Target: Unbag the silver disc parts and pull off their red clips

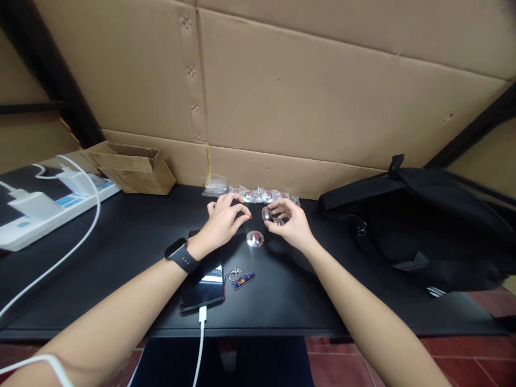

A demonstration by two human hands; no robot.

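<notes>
My left hand [226, 217] is closed in a pinch on a small red piece [250, 217], too small to make out fully. Between the thumb and fingers of my right hand [291, 220] is a shiny round metal disc [266, 214], tilted on its edge. Another metal piece [278, 221] shows by the right fingers; whether it is held or lies on the table I cannot tell. Below and between both hands, a domed silver disc [255, 239] with a red centre rests on the black table [282, 301].
Several plastic-wrapped metal discs [264, 195] line the back beside clear bags [215, 186]. A charging phone [203, 287] and a keychain [244, 280] lie in front. An open cardboard box [141, 172] and power strip [36, 220] stand left, a black bag [419, 226] right.
</notes>
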